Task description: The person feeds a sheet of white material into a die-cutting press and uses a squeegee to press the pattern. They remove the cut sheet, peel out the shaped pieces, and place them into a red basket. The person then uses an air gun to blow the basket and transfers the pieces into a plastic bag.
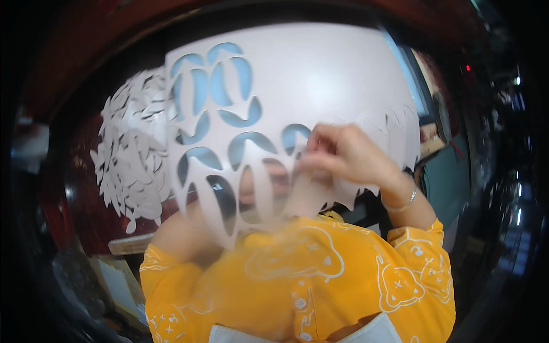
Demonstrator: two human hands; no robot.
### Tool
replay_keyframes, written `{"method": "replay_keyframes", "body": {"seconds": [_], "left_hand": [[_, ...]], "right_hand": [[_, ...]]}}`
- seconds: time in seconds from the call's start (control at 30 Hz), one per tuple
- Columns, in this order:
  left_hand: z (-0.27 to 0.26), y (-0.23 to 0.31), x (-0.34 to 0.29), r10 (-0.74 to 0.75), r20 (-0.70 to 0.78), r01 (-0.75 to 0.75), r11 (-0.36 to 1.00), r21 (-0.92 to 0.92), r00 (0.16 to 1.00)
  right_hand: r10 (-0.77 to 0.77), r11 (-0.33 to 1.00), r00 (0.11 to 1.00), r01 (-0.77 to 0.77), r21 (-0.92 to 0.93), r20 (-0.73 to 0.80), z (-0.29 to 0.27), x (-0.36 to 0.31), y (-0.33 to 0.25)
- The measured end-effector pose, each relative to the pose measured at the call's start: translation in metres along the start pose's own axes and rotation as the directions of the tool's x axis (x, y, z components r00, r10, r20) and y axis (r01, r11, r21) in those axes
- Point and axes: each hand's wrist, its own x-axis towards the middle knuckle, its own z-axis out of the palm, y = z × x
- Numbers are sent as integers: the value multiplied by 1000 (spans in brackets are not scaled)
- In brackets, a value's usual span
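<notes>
A large pale sheet [320,68] with rows of curved cut-outs spreads in front of me, its near part lifted toward my chest. My right hand [349,154] is above it beside a cut-out, thumb and fingers pinched together; what is between them is hidden. Below the sheet is my left hand [266,183], seen blurred through the openings, with its fingers mostly hidden. Narrow strips of the sheet run between the holes over it. Toward the right, curved cut lines still hold their pieces in the sheet.
To the left lies a heap of loose pale curved cut pieces [137,148] on a dark red surface [74,200]. A blue layer [409,74] shows along the sheet's right edge. A wooden edge [131,244] is at the lower left, and a greenish panel [449,177] stands at the right.
</notes>
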Motion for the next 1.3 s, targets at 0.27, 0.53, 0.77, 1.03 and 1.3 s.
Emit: {"method": "replay_keyframes", "body": {"seconds": [0.27, 0.53, 0.77, 1.03, 1.3], "left_hand": [[22, 13, 1, -226, -50, 230, 969, 94, 973], [57, 4, 27, -94, -143, 86, 995, -58, 985], [49, 3, 25, -91, -236, 61, 989, -131, 967], [23, -14, 50, -63, -62, 58, 995, -77, 996], [9, -17, 76, 49, 195, -9, 980, -199, 980]], "right_hand": [[-785, 600, 582, 799, -32, -212, 56, -54, 5], [124, 951, 942, -24, 308, -310, 17, -58, 35], [-381, 917, 704, 369, -151, -599, 41, -70, 42], [-89, 739, 797, 455, 497, -597, -44, -58, 69], [-231, 963, 953, 196, -183, -198, -38, 6, 101]]}}
